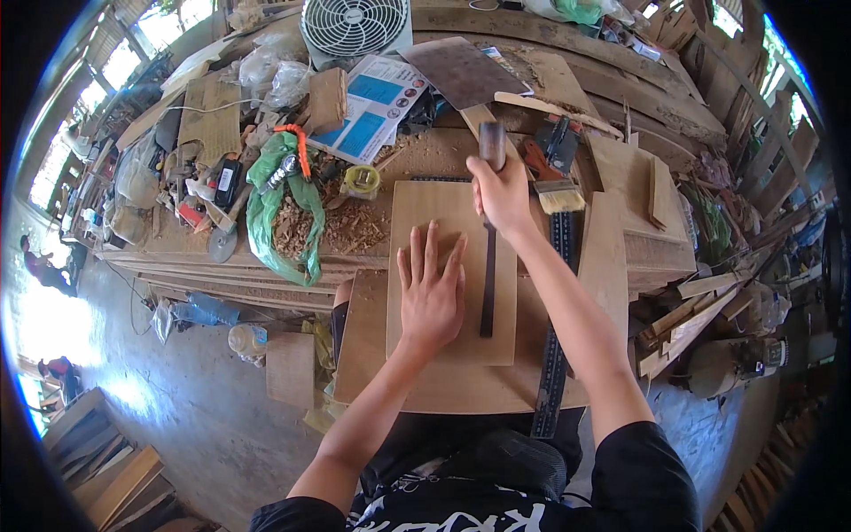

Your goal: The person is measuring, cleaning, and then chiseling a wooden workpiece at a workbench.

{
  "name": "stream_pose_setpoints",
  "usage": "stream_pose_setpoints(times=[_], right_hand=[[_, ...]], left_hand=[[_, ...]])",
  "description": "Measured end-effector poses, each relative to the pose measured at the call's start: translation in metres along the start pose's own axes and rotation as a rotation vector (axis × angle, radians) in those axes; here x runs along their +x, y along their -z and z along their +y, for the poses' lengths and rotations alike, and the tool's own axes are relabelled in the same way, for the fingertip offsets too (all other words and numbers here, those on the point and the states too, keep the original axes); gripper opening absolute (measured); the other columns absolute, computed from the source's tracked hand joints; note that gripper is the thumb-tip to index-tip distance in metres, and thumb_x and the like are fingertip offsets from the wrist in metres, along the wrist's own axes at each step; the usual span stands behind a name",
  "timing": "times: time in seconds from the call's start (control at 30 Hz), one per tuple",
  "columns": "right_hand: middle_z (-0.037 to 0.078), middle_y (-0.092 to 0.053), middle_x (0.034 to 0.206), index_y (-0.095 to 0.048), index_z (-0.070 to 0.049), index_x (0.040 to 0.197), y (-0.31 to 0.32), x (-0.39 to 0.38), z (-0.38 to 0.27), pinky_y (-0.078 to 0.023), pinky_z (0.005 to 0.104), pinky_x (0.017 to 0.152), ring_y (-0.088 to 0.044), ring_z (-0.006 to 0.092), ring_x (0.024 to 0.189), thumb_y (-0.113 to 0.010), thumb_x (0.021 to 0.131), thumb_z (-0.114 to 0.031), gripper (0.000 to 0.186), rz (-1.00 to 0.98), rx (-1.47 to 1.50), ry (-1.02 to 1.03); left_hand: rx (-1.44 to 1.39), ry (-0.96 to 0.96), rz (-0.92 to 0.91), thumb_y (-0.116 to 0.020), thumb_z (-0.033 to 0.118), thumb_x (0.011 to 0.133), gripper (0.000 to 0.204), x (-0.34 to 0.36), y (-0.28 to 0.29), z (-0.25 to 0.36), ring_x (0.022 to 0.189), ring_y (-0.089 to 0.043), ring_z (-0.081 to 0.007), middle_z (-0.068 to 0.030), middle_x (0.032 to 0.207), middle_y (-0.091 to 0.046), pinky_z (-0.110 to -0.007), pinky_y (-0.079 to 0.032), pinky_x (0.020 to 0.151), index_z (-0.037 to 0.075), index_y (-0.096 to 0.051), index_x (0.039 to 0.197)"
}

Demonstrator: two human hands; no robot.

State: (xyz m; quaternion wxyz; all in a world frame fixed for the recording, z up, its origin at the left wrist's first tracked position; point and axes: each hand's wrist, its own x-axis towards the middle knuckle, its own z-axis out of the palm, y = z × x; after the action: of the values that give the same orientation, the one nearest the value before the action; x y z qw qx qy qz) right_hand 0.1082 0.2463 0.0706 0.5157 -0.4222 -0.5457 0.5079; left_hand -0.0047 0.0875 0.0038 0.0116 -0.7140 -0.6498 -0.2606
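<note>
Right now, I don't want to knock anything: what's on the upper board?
The left hand lies spread on the upper board; the right hand holds a long dark tool over it. What lies beneath them is covered.

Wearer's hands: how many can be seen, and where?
2: the left hand lies spread on the wooden board; the right hand is wrapped around the long dark tool. Neither is hidden.

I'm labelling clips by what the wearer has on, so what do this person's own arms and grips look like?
The left grip and right grip are bare, ungloved human hands. No watch or bracelet shows on either wrist. The bare forearms lead into short black fabric sleeves, part of a black shirt with white print.
</note>
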Motion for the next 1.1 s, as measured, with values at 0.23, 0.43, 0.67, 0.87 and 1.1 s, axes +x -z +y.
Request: stream_pose_setpoints(times=[0.23, 0.43, 0.67, 0.87, 1.1], right_hand=[[0.003, -0.056, 0.055, -0.056, -0.003, 0.072, 0.0, 0.059, -0.034, -0.041, 0.0308, 0.037, -0.055, 0.0122, 0.041, -0.067, 0.097, -0.018, 0.031, 0.069, 0.008, 0.182], [0.002, -0.055, 0.056, -0.056, -0.005, 0.076, -0.012, -0.006, 0.008, -0.04, 0.0296, 0.036, -0.052, 0.0111, 0.04, -0.067, 0.099, -0.02, 0.03, 0.0, -0.017, -0.068], [0.003, -0.055, 0.055, -0.053, -0.006, 0.072, -0.019, 0.0, 0.012, -0.04, 0.0297, 0.037, -0.052, 0.0113, 0.04, -0.067, 0.099, -0.02, 0.034, -0.011, -0.077, 0.003], [0.002, -0.055, 0.058, -0.058, -0.003, 0.078, -0.01, 0.068, -0.019, -0.041, 0.0298, 0.037, -0.053, 0.011, 0.042, -0.067, 0.099, -0.02, 0.028, 0.084, -0.125, 0.191], [0.001, -0.053, 0.054, -0.054, -0.006, 0.072, -0.02, -0.012, 0.016, -0.041, 0.0303, 0.037, -0.053, 0.0111, 0.04, -0.066, 0.099, -0.019, 0.032, -0.015, -0.001, 0.006]], left_hand=[[-0.158, -0.008, 0.027, -0.046, 0.037, 0.109, 0.058, -0.002, 0.001, -0.004, 0.159, -0.017, -0.0469, -0.0232, 0.169, -0.028, -0.062, -0.011, 0.127, 0.01, -0.041, 0.161], [-0.287, -0.015, 0.032, -0.041, 0.043, 0.109, 0.064, -0.005, 0.004, -0.009, 0.159, -0.017, -0.0476, -0.0246, 0.168, -0.03, -0.062, -0.011, 0.127, 0.008, -0.037, 0.162], [-0.319, -0.007, 0.03, -0.04, 0.047, 0.108, 0.068, -0.005, 0.004, -0.01, 0.158, -0.02, -0.0479, -0.0255, 0.167, -0.032, -0.061, -0.011, 0.127, 0.006, -0.036, 0.162], [-0.337, -0.002, 0.051, -0.038, 0.05, 0.109, 0.072, -0.005, 0.002, -0.011, 0.159, -0.019, -0.0452, -0.0243, 0.168, -0.032, -0.06, -0.01, 0.128, 0.002, -0.032, 0.163], [-0.388, -0.008, 0.07, -0.039, 0.048, 0.108, 0.073, -0.005, 0.001, -0.012, 0.158, -0.021, -0.0463, -0.025, 0.166, -0.034, -0.06, -0.01, 0.128, 0.0, -0.032, 0.162]])
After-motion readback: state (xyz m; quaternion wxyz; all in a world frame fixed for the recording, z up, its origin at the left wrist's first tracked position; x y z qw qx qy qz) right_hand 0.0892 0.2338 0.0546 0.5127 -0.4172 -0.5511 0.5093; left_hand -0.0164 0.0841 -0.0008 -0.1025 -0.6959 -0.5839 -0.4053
